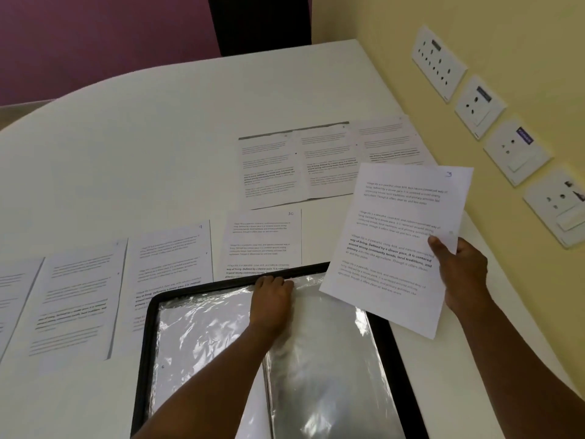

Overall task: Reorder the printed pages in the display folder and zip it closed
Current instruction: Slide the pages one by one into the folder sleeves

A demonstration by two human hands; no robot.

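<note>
A black-edged display folder (148, 343) lies open at the near edge of the table, its clear plastic sleeves (205, 337) shiny. My left hand (270, 301) rests at the folder's top edge, fingers curled over the top of a sleeve near the spine. My right hand (460, 269) pinches a printed page marked 3 (395, 236) by its right edge and holds it in the air, tilted, above the folder's right side. Several other printed pages lie on the table: a row (171, 258) just beyond the folder and another group (297, 166) farther back.
The white table (142, 137) has a curved far edge. A yellow wall on the right carries several socket plates (438, 61) close to the table's right edge. A purple wall and a dark vertical panel (258, 20) stand behind the table.
</note>
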